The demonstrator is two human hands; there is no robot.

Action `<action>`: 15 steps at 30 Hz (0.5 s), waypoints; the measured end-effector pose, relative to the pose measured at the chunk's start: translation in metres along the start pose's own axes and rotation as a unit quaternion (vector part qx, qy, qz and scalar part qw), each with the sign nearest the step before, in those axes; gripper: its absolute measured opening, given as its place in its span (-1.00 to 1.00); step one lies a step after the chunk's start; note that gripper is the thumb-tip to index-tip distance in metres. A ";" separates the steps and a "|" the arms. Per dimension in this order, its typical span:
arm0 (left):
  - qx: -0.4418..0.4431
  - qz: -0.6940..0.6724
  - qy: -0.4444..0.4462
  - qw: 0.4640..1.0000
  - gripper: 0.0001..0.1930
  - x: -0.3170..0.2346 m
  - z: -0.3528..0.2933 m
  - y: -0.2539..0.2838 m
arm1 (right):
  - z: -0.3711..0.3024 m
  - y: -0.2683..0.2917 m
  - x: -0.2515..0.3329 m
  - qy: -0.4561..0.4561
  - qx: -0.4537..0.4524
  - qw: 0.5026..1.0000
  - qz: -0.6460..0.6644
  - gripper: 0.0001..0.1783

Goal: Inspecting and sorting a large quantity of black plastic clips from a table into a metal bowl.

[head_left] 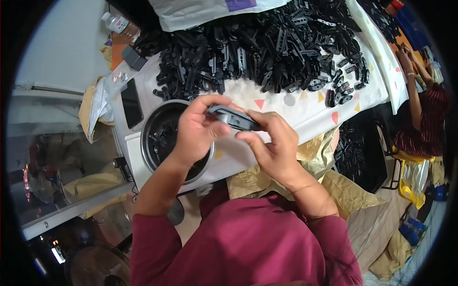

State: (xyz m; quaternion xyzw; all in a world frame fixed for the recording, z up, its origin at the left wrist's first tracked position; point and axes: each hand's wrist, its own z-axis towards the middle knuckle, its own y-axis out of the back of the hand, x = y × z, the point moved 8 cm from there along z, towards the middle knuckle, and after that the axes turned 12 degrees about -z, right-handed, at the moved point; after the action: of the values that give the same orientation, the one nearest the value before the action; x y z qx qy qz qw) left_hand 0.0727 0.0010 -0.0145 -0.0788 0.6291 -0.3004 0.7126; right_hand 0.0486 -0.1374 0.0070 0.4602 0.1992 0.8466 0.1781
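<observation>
My left hand (198, 127) and right hand (272, 145) both have their grip clamped on one black plastic part (233, 117), held between them above the surface (305, 107). Under my left wrist sits a round metal bowl (151, 125) with more parts. Beyond lies a big black pile (267, 43); a phone (131, 102) rests left.

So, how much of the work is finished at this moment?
Some black parts already lie in the round metal bowl. The left hand and right hand hold one black plastic part together. A large pile of black parts remains on the table.
</observation>
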 end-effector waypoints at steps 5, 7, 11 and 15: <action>-0.205 0.119 0.109 0.965 -0.79 0.022 0.043 0.074 | -0.012 -0.016 -0.069 -0.101 0.066 0.977 -0.176 -0.61; -0.196 0.371 0.137 0.897 -0.79 0.031 0.072 0.080 | -0.005 -0.004 -0.098 -0.130 0.039 0.965 -0.222 -0.62; -0.077 0.721 0.033 0.688 -0.71 0.056 0.118 0.044 | 0.031 -0.016 -0.101 -0.036 0.036 0.919 -0.392 -0.62; -0.043 0.756 0.055 0.651 -0.71 0.060 0.123 0.047 | 0.048 -0.042 -0.106 -0.018 0.101 0.865 -0.491 -0.82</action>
State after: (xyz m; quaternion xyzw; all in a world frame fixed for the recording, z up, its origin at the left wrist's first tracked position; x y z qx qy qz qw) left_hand 0.2065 -0.0250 -0.0643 0.4101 0.5211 0.3652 0.6534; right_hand 0.1485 -0.1446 -0.0657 0.3333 0.4809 0.6165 0.5268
